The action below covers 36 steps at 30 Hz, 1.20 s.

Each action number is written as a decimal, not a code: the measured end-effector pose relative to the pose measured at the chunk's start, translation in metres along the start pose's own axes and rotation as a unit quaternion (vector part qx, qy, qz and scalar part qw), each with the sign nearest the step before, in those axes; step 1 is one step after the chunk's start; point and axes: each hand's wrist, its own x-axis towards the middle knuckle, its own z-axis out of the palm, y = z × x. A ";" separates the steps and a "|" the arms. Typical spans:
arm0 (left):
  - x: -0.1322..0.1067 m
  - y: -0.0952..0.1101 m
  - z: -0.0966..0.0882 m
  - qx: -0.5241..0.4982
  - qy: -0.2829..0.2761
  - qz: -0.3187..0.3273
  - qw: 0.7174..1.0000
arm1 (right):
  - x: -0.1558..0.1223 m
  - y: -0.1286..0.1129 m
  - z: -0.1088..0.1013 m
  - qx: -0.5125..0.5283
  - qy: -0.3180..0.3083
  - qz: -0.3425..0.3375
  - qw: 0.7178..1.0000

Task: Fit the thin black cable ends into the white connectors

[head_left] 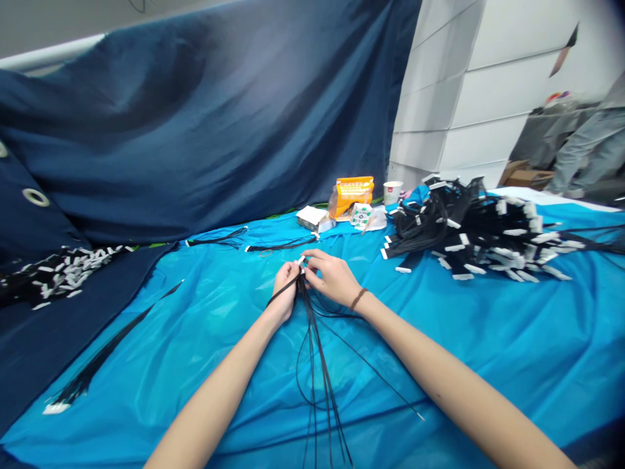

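Note:
Close together over the blue cloth (209, 339), both hands work at a small white connector (301, 260) with black wires (317, 339) hanging from it. My left hand (286, 290) is closed around the connector end of this wire harness, and one wire loops over its wrist side. With bent fingers, my right hand (334, 277) pinches at the same connector from the right; whether it grips the housing or a single wire end is hidden. Loose wire ends fan out below, towards the front. Another black harness (112, 345) with a white connector lies to the left.
A large heap of black harnesses (469, 228) with white connectors lies at right, a second heap (63, 273) at far left. Along the back stand an orange bag (354, 194), a paper cup (392, 193) and a small box (315, 218). A dark blue curtain (234, 124) hangs behind.

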 end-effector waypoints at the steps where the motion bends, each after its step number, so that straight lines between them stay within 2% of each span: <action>1: 0.000 0.000 0.000 -0.001 -0.001 -0.001 1.000 | 0.000 0.000 0.000 0.000 0.000 0.000 1.000; 36: 0.000 -0.001 -0.001 0.003 -0.008 0.000 1.000 | 0.000 0.001 0.001 -0.018 0.003 -0.004 1.000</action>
